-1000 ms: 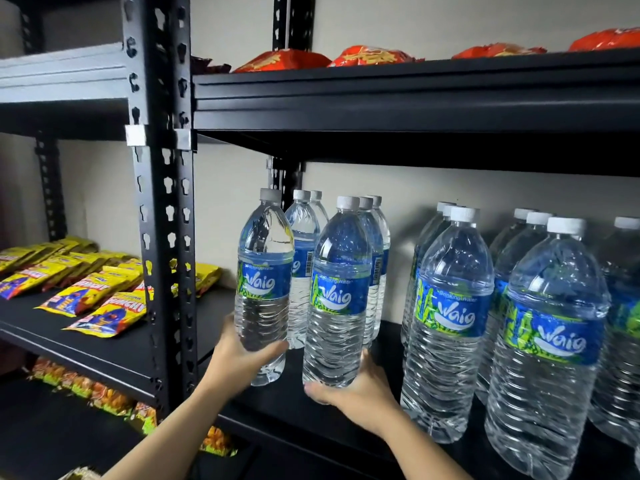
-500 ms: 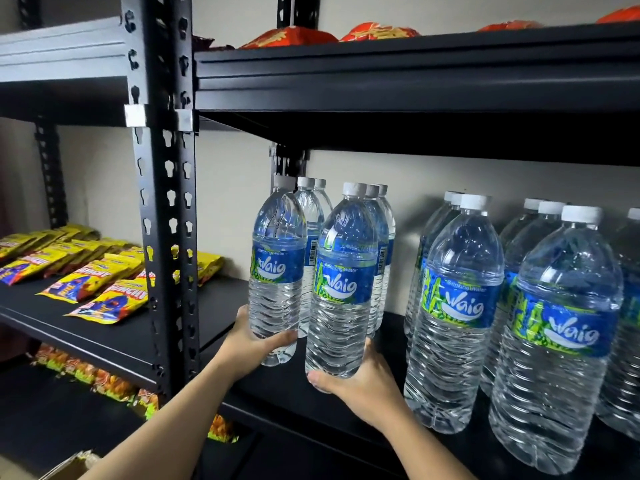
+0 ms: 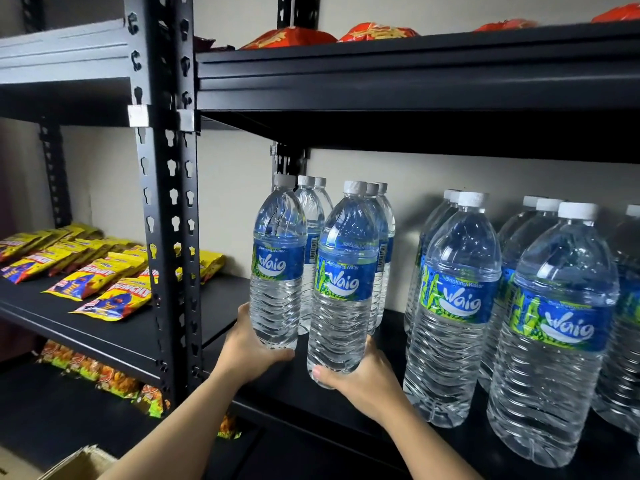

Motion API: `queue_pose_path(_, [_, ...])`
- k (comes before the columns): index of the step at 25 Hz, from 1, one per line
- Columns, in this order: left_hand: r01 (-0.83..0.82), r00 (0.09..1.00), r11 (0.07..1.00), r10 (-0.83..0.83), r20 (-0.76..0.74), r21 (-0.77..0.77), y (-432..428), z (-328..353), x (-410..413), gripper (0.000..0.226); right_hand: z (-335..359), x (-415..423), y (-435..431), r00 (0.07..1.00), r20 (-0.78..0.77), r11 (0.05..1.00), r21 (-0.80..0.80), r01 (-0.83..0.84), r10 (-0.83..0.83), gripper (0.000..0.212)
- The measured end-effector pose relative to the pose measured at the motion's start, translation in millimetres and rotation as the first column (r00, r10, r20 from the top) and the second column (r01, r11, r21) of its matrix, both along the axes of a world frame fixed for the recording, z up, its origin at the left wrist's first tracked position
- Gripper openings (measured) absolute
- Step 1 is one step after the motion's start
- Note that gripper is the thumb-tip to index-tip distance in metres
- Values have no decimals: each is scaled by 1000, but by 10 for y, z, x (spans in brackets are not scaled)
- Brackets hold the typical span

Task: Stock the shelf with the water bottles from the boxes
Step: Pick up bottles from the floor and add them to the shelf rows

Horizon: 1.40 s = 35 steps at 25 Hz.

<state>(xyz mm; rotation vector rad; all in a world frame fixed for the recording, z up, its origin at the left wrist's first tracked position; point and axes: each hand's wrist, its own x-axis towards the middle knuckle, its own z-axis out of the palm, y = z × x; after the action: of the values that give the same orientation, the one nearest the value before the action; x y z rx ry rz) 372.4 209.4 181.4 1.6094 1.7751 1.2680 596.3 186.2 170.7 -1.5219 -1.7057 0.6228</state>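
My left hand [image 3: 251, 351] grips the base of a slim water bottle [image 3: 278, 261] with a blue label and white cap. My right hand [image 3: 360, 382] grips the base of a second slim bottle [image 3: 344, 282] beside it. Both bottles stand upright at the front of the black shelf [image 3: 291, 379], in front of two short rows of the same slim bottles [image 3: 313, 216]. Whether their bases touch the shelf board I cannot tell. To the right stand several large water bottles [image 3: 453, 306] in rows running to the wall.
A black perforated upright post [image 3: 169, 237] divides this bay from the left bay, where yellow snack packets [image 3: 100, 289] lie flat. Red snack bags [image 3: 291, 38] lie on the shelf above. More snack packets [image 3: 114, 377] sit on the lower shelf. A cardboard box corner [image 3: 76, 465] shows bottom left.
Both hands have carried the two slim bottles deeper onto the shelf and closer to the rows behind. The left bottle has moved right, nearer the right one.
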Motion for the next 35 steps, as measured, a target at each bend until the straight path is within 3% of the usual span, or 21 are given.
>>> queue_pose_path(4, [0, 1000, 1000, 1, 13, -7, -2, 8, -18, 112, 10, -5, -12, 999, 18, 1000, -1, 28, -28, 114])
queue_pose_path(11, [3, 999, 1000, -3, 32, -8, 0, 23, -38, 113, 27, -18, -31, 999, 26, 1000, -13, 29, -28, 109])
queue_pose_path(21, [27, 999, 999, -26, 21, -43, 8, 28, -62, 121, 136, 12, -136, 999, -17, 998, 27, -48, 49, 75])
queue_pose_path(24, [33, 999, 997, -32, 14, -69, 8, 21, -66, 124, 121, 3, -145, 999, -17, 999, 18, -39, 40, 91])
queue_pose_path(28, [42, 998, 991, -48, -48, -130, 14, 39, -56, 130, 100, -10, -118, 999, -21, 999, -2, -42, 42, 87])
queue_pose_path(32, [45, 996, 980, -59, -69, -192, 1, 55, -54, 128, 64, -35, -78, 999, 49, 999, -33, 19, -17, 103])
queue_pose_path(35, [-7, 966, 965, -61, -250, -262, -124, 29, 13, 121, 104, -57, -122, 992, 115, 995, -80, 56, -46, 124])
